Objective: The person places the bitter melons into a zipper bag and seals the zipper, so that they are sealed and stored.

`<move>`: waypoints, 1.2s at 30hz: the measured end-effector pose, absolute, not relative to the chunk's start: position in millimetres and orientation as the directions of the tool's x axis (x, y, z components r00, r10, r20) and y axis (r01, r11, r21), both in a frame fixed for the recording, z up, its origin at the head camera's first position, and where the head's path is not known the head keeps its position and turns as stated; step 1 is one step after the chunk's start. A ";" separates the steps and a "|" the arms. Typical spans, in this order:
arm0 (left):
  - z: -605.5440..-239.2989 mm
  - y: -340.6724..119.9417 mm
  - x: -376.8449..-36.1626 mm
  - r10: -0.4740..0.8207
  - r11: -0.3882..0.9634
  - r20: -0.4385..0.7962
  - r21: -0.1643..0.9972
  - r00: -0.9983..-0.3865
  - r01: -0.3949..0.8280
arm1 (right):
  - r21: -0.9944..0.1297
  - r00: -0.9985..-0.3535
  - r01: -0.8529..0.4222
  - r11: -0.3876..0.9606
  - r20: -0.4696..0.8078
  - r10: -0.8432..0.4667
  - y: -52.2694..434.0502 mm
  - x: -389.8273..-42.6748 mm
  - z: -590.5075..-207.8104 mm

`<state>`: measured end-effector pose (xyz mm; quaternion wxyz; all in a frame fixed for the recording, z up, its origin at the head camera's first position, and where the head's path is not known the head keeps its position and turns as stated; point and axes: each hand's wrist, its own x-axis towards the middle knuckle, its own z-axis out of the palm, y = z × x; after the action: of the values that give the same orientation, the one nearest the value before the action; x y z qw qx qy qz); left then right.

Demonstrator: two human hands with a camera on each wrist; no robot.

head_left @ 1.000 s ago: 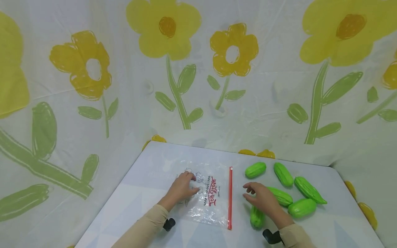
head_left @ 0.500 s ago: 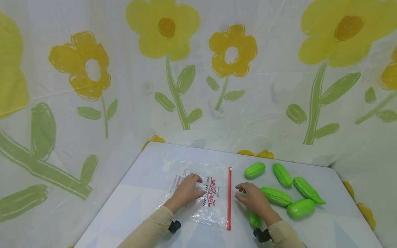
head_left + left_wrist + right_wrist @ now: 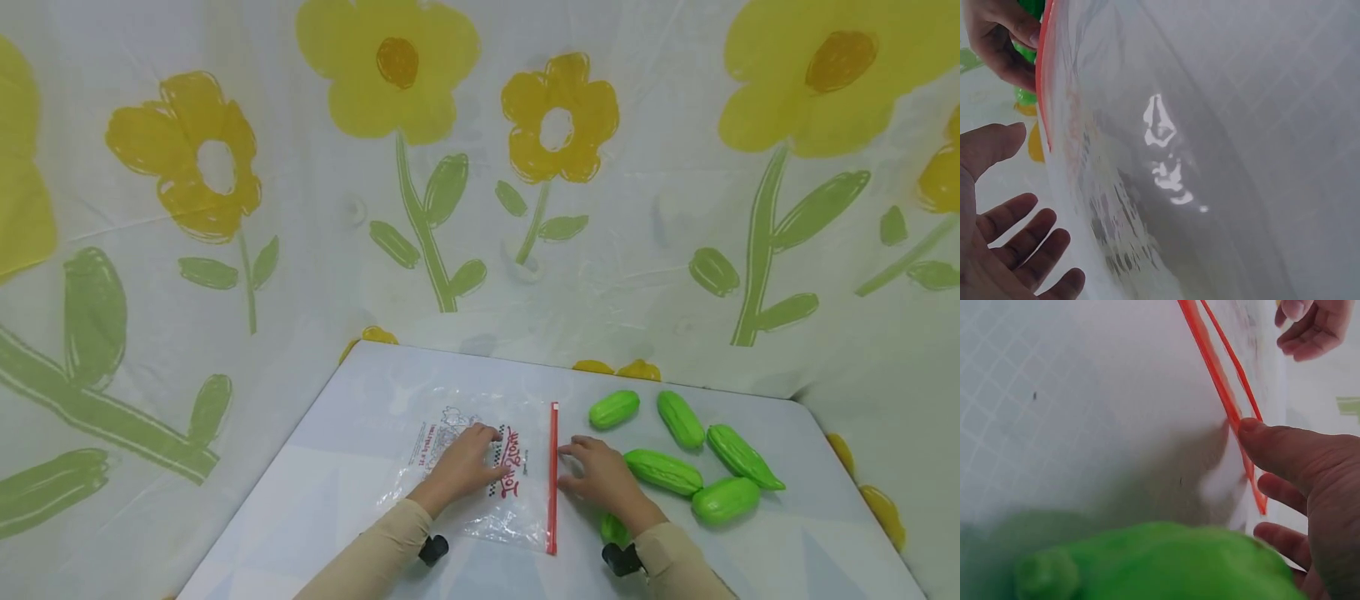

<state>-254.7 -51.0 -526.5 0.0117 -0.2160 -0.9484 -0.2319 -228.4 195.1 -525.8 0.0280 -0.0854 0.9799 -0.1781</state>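
at the lower centre of the head view the left hand [image 3: 459,467] rests flat and open on the clear plastic zip bag with the red seal strip [image 3: 517,508], while the right hand [image 3: 600,477], fingers loosely extended and gripping nothing, touches that strip with its thumb, so it is best to pin the film and pry the two red lips apart gently.

Left hand [image 3: 465,467]: palm down, fingers spread flat, pointing forward.
Right hand [image 3: 602,479]: just beside it, thumb extended, fingers loosely bent.
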 end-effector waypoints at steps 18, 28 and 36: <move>-523.4 -40.9 -249.5 0.443 0.801 0.090 0.407 -0.892 0.439 | -0.302 -0.977 -0.143 0.942 -0.106 -0.182 187.7 -232.4 -525.4; -525.3 -24.9 -252.6 0.474 0.780 0.099 0.414 -0.875 0.469 | -0.275 -0.978 -0.140 0.951 -0.110 -0.176 194.1 -236.2 -531.1; -521.1 -5.4 -254.2 0.409 0.810 0.071 0.431 -0.910 0.398 | -0.267 -0.979 -0.131 0.955 -0.117 -0.167 193.0 -237.3 -531.5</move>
<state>-254.2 -5.4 -521.1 -0.0123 -0.2120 -0.9513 -0.2237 -237.3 193.0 -531.5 0.0692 -0.0756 0.9862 -0.1302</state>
